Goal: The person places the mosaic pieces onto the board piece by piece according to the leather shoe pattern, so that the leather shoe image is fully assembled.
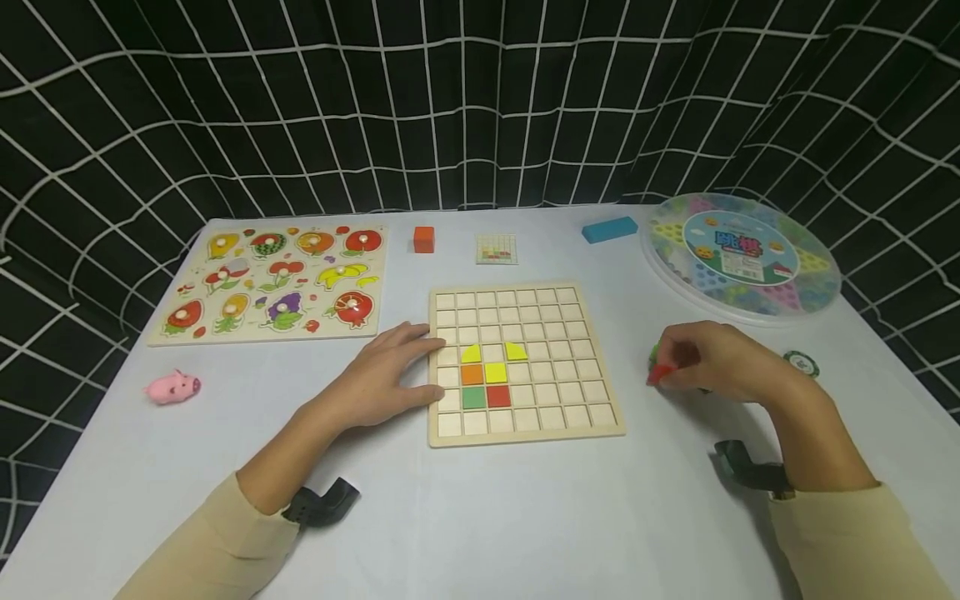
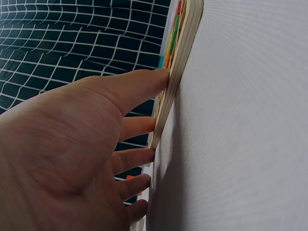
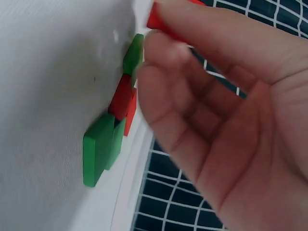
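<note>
A wooden grid board point(image 1: 551, 396) lies flat in the middle of the table. On it sit an orange square point(image 1: 472, 374), a yellow square point(image 1: 496, 372), a green square point(image 1: 473, 397), a red square point(image 1: 498, 396) and two yellow curved-edged pieces point(image 1: 517, 351). My left hand point(image 1: 386, 375) rests its thumb and fingertips along the board's left edge, fingers extended. Right of the board, my right hand point(image 1: 720, 362) pinches a red tile point(image 3: 163, 21) between thumb and fingers. Under it, loose green point(image 3: 98, 151) and red point(image 3: 120, 96) tiles lie on the table, mostly hidden from the head camera.
Behind the board are an orange cube point(image 1: 423, 240), a small pattern card point(image 1: 497, 248) and a blue block point(image 1: 610, 230). A fruit puzzle point(image 1: 315, 329) and pink pig point(image 1: 173, 387) lie left. On the right are a round game box point(image 1: 667, 279) and a chip point(image 1: 802, 363).
</note>
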### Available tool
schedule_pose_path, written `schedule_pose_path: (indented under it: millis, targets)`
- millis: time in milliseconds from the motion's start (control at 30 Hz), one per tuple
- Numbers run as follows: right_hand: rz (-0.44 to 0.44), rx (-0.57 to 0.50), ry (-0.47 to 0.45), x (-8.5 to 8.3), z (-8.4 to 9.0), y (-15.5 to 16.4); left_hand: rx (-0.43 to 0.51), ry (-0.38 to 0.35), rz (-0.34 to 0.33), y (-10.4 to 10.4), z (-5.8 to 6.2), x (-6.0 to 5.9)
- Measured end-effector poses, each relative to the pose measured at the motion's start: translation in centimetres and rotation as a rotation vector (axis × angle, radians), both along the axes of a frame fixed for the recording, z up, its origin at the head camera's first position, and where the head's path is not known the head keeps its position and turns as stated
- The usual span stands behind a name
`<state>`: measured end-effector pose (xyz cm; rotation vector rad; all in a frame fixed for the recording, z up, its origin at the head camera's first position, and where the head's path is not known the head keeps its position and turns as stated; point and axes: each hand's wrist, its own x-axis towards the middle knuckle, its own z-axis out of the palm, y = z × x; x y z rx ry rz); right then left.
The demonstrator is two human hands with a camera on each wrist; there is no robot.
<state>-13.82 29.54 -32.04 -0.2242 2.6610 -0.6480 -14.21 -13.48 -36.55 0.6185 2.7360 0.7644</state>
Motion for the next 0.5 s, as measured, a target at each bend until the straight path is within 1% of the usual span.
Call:
schedule_pose_path:
  millis: [133, 233, 333, 500]
  targets:
    - [-0.010, -0.089, 0.088, -0.1, 0.2, -0.7, -0.001, 0.000, -0.001, 0.0, 0.0, 0.0]
    - [-0.010, -0.166, 0.118, -0.4, 0.4, -2.0, 0.005, 0.004, -0.003, -0.1, 0.0, 0.1]
    - [-0.007, -0.236, 0.113, -0.6, 0.6, -3.6, 0.012, 0.005, -0.006, -0.1, 0.0, 0.1]
    - [0.029, -0.358, 0.038, -1.1, 0.5, -6.5, 0.017, 0.008, -0.009, -0.1, -0.1, 0.1]
